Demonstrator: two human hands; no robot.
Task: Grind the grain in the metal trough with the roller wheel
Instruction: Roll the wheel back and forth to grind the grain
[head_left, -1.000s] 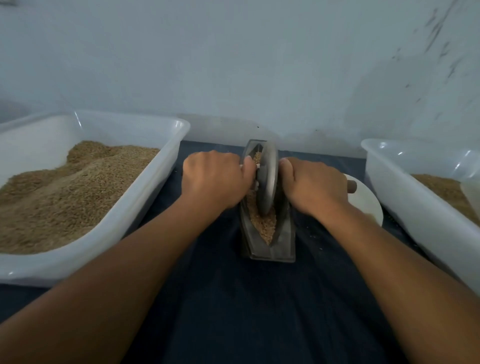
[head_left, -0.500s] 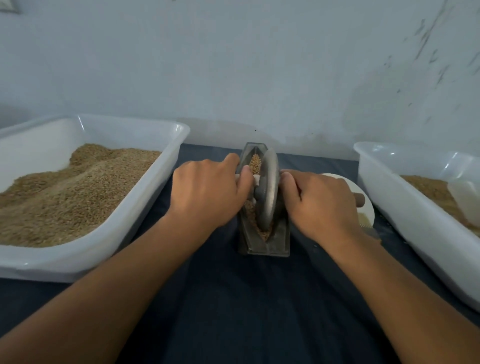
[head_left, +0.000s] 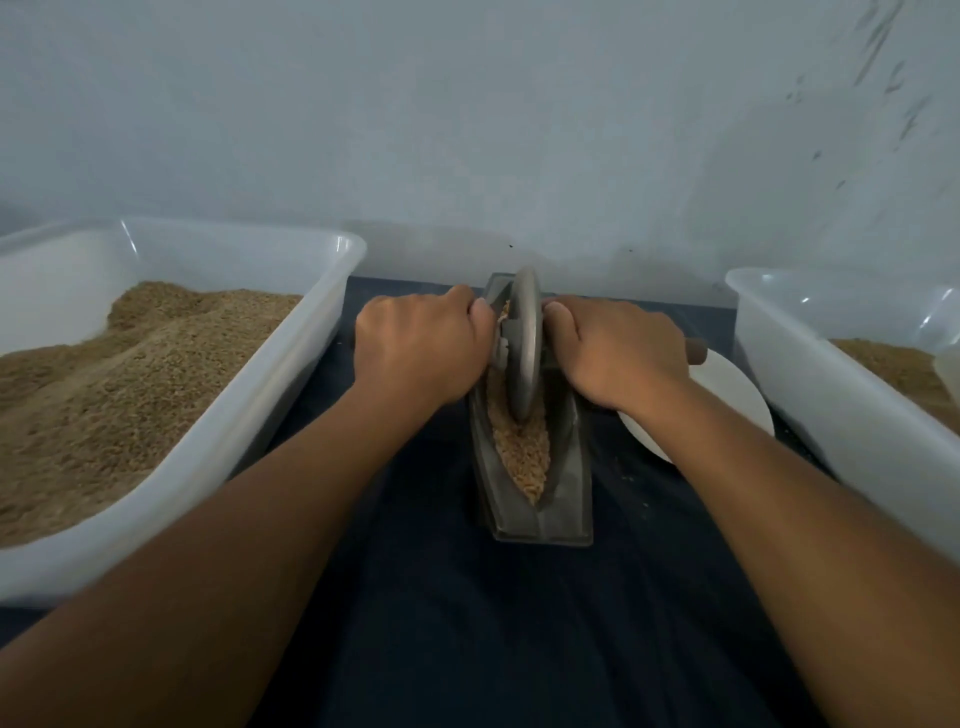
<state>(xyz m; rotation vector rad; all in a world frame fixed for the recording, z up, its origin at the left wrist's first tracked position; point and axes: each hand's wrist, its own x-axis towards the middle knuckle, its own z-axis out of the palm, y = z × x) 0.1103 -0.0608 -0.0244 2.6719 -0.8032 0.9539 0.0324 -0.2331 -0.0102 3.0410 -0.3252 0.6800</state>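
Since half a second ago the grey metal roller wheel (head_left: 523, 343) has rolled toward the far end of the boat-shaped grey metal trough (head_left: 566, 467) on the dark cloth-covered bench (head_left: 467, 623). Coarse tan grain (head_left: 522, 452) lies exposed behind it. The left hand (head_left: 421, 353) and right hand (head_left: 618, 353) grip the axle handles, fingers curled closed.

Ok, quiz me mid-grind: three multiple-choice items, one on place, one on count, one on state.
1. Where in the metal trough does the roller wheel stand?
A. far half
B. near tip
C. lifted out beside it

2. How many white plastic tubs holding grain are in view?
A. one
B. two
C. four

3. How are the hands placed?
A. both grip the axle handle
B. only one grips
C. both lie flat on the cloth

Key: 1 A, bare grain lies nearer than the wheel. 2 B, left tub, right tub. 3 A, left hand and right hand curl close against either side of the wheel.
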